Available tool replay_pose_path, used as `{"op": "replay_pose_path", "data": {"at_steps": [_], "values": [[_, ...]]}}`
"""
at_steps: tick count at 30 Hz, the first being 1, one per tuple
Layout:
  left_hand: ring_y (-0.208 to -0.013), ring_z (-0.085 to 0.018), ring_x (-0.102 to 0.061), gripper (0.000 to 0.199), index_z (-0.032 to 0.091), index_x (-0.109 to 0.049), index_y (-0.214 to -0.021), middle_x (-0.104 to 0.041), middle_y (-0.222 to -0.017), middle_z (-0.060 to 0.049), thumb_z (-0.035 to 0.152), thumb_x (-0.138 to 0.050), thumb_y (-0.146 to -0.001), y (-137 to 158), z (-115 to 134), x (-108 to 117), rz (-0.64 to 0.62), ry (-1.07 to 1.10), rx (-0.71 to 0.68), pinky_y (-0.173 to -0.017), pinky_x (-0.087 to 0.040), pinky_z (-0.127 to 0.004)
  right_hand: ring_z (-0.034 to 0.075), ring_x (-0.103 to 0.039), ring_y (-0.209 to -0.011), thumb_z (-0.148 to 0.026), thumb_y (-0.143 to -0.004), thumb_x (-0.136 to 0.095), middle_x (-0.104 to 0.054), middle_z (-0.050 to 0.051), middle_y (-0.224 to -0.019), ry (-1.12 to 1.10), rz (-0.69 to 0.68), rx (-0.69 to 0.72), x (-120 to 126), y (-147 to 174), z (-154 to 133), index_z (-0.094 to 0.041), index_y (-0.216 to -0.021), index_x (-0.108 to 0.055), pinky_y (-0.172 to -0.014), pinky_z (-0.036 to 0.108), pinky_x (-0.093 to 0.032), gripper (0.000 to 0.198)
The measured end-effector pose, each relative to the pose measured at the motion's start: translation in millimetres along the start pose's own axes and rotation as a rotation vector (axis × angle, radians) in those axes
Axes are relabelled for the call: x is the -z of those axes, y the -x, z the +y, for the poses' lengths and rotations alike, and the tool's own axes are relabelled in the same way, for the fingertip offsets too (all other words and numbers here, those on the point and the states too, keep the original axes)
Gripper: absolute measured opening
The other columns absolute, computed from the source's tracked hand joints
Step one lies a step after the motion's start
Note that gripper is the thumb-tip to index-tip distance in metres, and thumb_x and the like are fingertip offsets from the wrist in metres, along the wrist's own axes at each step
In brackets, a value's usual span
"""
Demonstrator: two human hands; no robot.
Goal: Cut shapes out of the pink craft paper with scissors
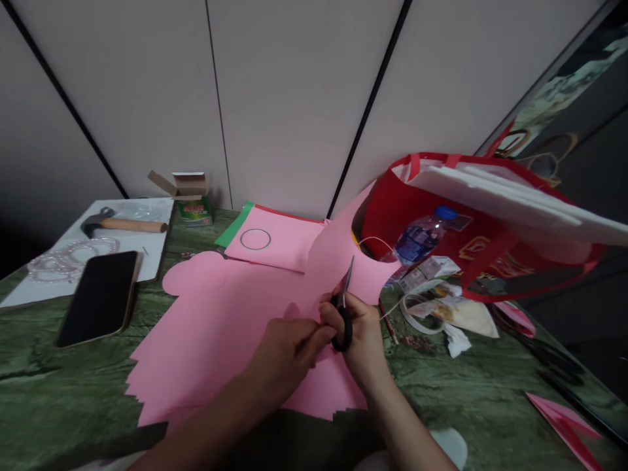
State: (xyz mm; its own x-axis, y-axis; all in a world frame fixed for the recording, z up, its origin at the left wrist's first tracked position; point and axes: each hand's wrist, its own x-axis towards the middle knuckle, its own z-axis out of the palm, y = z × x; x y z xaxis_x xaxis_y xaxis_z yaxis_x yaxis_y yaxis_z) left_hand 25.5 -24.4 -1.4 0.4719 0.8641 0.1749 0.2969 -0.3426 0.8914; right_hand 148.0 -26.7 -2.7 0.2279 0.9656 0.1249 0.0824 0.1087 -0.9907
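Note:
My right hand [363, 333] is closed around the black handles of a pair of scissors [345, 317], whose blades point up and away. Beside the blades a raised sheet of pink paper [331, 252] stands curled, with a rounded cut edge on its right. My left hand [287, 347] is closed in a pinch at the sheet's lower part, close to the scissor handles; its fingertips are partly hidden. Below both hands lies a spread pile of pink sheets [216, 340], with rounded pink cut-outs [196, 275] at its upper left.
Behind lies pink paper with a drawn circle [255, 239]. At left are a phone [101, 297], a hammer [127, 224], beads [73, 255] and a small box [194, 208]. At right stand a red bag [441, 222], a bottle [422, 237] and a tape roll [412, 317].

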Motion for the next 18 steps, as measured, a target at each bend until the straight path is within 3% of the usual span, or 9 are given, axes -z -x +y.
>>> {"op": "replay_pose_path", "data": {"at_steps": [4,7,12,18], "values": [[-0.057,-0.016,-0.060,0.044,0.016,-0.064,-0.067,-0.065,-0.066,-0.006,0.044,-0.037,-0.087,-2.7,-4.2,0.8,-0.061,0.207,0.155,-0.053,-0.049,-0.026,0.010,-0.039,-0.045,-0.032,-0.066,-0.064,-0.048,-0.004,-0.052,0.071,0.046,0.079,1.0,-0.7,2.0,-0.017,-0.060,-0.056,-0.041,0.022,-0.035,0.018],[-0.076,-0.020,-0.061,0.048,0.015,-0.067,-0.080,-0.066,-0.084,-0.011,0.051,-0.035,-0.086,-5.1,-7.7,0.7,-0.080,0.347,0.168,-0.060,-0.052,-0.029,0.012,-0.045,-0.050,-0.028,-0.067,-0.063,-0.050,-0.003,-0.054,0.103,0.047,0.144,1.6,-0.2,-1.1,-0.017,-0.063,-0.057,-0.048,0.023,-0.039,0.013],[-0.094,-0.022,-0.060,0.057,0.019,-0.055,-0.111,-0.064,-0.103,-0.012,0.062,-0.035,-0.082,-10.7,-11.3,1.7,-0.081,0.813,0.204,-0.083,-0.047,-0.037,0.011,-0.044,-0.047,-0.027,-0.070,-0.062,-0.048,-0.005,-0.051,0.073,-0.053,0.166,-0.2,3.5,-7.7,-0.019,-0.063,-0.056,-0.044,0.021,-0.037,0.012],[-0.102,-0.021,-0.057,0.041,0.025,-0.056,-0.087,-0.064,-0.102,-0.004,0.063,-0.053,-0.072,-18.1,-9.3,12.2,0.111,1.228,0.356,-0.085,-0.045,-0.036,0.011,-0.039,-0.044,-0.026,-0.069,-0.063,-0.046,-0.005,-0.049,0.069,-0.186,0.146,-5.9,8.3,-4.4,-0.020,-0.064,-0.057,-0.043,0.022,-0.032,0.010]]}}
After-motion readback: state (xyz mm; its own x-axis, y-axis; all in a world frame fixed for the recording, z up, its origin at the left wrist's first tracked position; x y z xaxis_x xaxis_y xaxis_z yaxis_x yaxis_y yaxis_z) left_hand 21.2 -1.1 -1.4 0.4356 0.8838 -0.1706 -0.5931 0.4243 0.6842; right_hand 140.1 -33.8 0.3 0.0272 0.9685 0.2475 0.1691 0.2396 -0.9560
